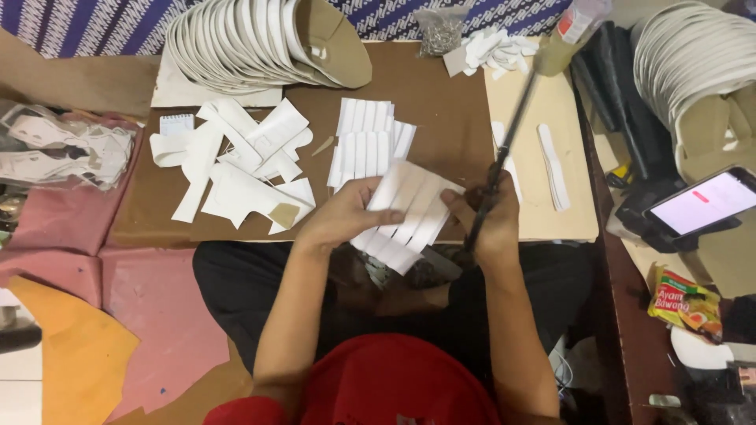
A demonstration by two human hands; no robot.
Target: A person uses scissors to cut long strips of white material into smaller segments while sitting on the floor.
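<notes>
Red cloth at the bottom edge lies closest, and beyond it the brown board across the lap carries a fanned stack of white cut soles, loose white offcuts and a row of white strips. Over its near edge the left hand is pinched shut on a fan of white strips, thumb on top. The right hand is closed around a long dark brush handle while its fingertips steady the fan's far edge; keeping the strips evenly overlapped and flat should serve best.
</notes>
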